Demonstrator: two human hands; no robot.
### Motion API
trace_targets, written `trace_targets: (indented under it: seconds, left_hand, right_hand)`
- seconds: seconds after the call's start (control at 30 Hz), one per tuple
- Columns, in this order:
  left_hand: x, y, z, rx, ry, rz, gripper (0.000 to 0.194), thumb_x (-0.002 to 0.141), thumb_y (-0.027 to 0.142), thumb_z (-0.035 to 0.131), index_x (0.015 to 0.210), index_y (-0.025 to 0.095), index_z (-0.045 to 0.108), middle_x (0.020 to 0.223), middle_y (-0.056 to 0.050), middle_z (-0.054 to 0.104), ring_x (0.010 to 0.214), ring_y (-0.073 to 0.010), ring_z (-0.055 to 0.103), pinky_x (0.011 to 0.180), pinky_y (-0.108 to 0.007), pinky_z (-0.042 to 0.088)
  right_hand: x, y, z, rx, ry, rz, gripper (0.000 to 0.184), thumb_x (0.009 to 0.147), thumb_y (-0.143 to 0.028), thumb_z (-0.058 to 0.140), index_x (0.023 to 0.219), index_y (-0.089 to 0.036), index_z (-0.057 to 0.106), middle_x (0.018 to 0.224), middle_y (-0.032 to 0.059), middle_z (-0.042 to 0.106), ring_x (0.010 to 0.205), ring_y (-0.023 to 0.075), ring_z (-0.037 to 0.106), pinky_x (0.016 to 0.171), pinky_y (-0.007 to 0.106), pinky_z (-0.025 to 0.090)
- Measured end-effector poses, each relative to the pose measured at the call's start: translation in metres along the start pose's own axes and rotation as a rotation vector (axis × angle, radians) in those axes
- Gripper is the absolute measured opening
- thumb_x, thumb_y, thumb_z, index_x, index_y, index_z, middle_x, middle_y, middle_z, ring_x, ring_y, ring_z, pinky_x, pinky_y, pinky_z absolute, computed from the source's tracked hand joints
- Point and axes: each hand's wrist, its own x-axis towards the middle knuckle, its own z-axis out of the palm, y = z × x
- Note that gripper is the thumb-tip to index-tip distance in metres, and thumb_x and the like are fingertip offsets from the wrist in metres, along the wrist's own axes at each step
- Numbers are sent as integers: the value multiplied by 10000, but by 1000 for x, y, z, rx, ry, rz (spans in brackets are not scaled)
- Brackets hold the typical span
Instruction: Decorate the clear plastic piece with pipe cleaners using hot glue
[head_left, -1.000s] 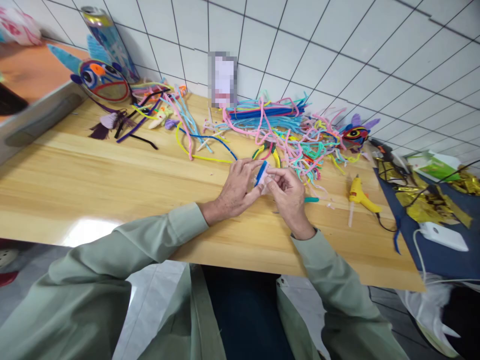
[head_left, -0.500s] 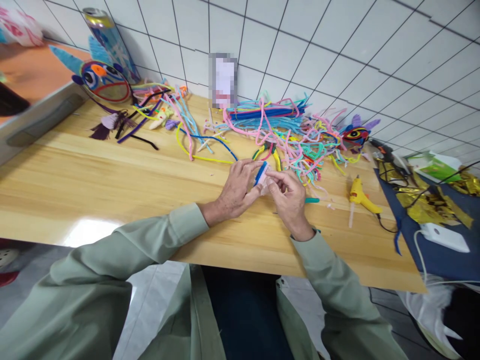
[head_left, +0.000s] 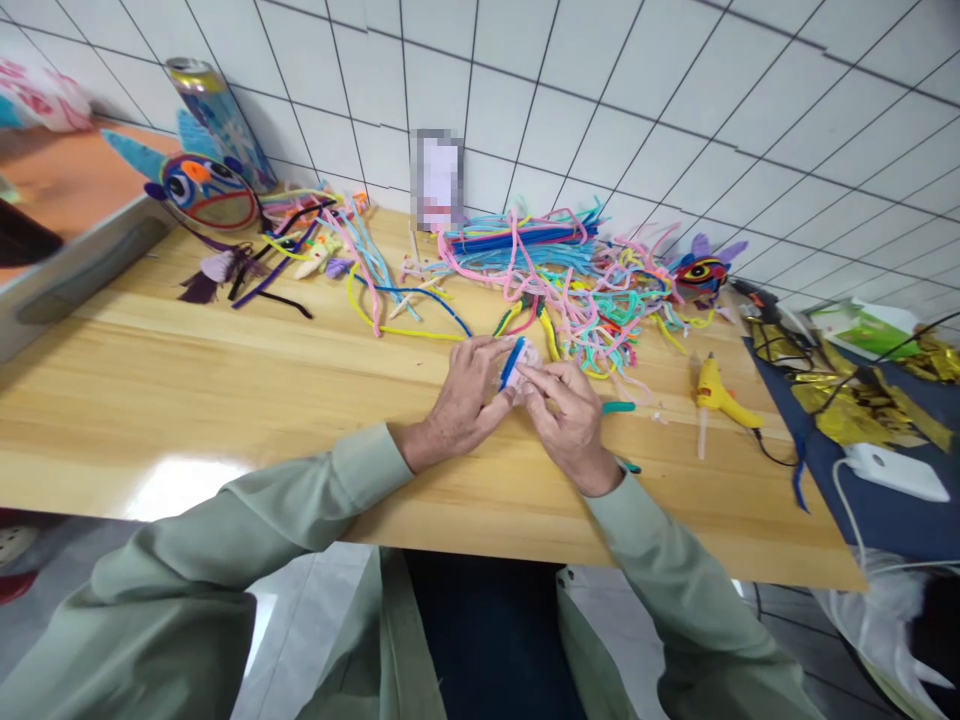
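Observation:
A small pale pink piece with a blue fuzzy strip along one side [head_left: 513,364] is held just above the wooden table. My left hand [head_left: 461,405] grips its left edge between thumb and fingers. On its other side, my right hand [head_left: 571,425] pinches the pale part with thumb and bent fingers, which cover much of it. Directly behind the piece lie yellow-handled pliers [head_left: 550,332]. A short teal fuzzy strip [head_left: 619,407] rests beside my right hand. Past the pliers spreads a tangle of pink, teal and yellow pipe cleaners [head_left: 600,310].
A yellow glue gun [head_left: 720,395] lies at the right, its cord running to a dark blue cloth [head_left: 832,480]. Decorated faces stand at the back left [head_left: 206,190] and back right [head_left: 701,272]. A tall can [head_left: 225,125] stands by the tiled wall [head_left: 600,100]. Blue pipe cleaners [head_left: 525,235] form a bundle.
The camera view has tilted slightly, so the scene sits a little lower. My right fingers have shifted on the pale piece and lie straighter across it. Both hands keep their grip.

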Motion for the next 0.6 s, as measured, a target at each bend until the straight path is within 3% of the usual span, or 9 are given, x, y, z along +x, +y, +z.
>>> trace_targets:
  seconds: [0.5, 0.6]
  left_hand:
    - [2, 3, 0, 43, 74, 11, 474, 1086, 400, 576, 1515, 236, 462, 1393, -138, 633, 1299, -292, 558, 1149, -500, 460]
    - [4, 2, -3, 50, 44, -13, 427, 1100, 401, 547, 1493, 244, 486, 1378, -133, 646, 1314, -296, 558, 1155, -507, 457]
  right_hand:
    - [-1, 1, -4, 208, -94, 81, 394, 1037, -188, 610, 1327, -359, 816, 917, 32, 713, 838, 204, 668, 765, 378, 595]
    - [-2, 2, -2, 197, -100, 102, 405, 1019, -188, 603, 1312, -362, 822, 911, 30, 698, 832, 208, 653, 754, 381, 585]
